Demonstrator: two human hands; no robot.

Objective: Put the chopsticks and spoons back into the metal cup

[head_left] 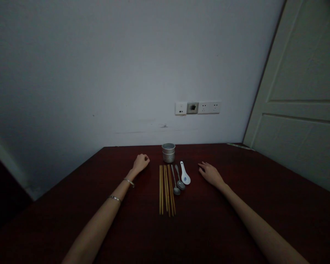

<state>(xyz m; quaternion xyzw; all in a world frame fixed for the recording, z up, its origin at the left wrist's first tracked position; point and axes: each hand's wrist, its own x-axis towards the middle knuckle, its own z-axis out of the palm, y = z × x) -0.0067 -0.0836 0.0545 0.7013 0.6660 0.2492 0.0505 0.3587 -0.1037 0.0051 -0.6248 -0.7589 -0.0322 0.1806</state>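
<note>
My left hand (141, 162) rests on the table left of the metal cup, its fingers curled in a loose fist with nothing showing in them. My right hand (209, 173) lies palm down to the right of the white spoon, fingers stretched out and holding nothing. Between the hands, several wooden chopsticks (165, 189) lie side by side, pointing away from me. Right of them are two metal spoons (176, 191) (180, 185) and a white soup spoon (185, 177) with a blue mark in its bowl. Behind the chopsticks stands an upright silver metal cup (168, 156).
The dark red table (137, 227) reaches back to a pale wall (112, 73). Wall sockets (209, 107) and switch plates sit above its back edge. A pale panelled door (299, 95) stands at the right. A thin light strip (240, 146) lies near the back right corner.
</note>
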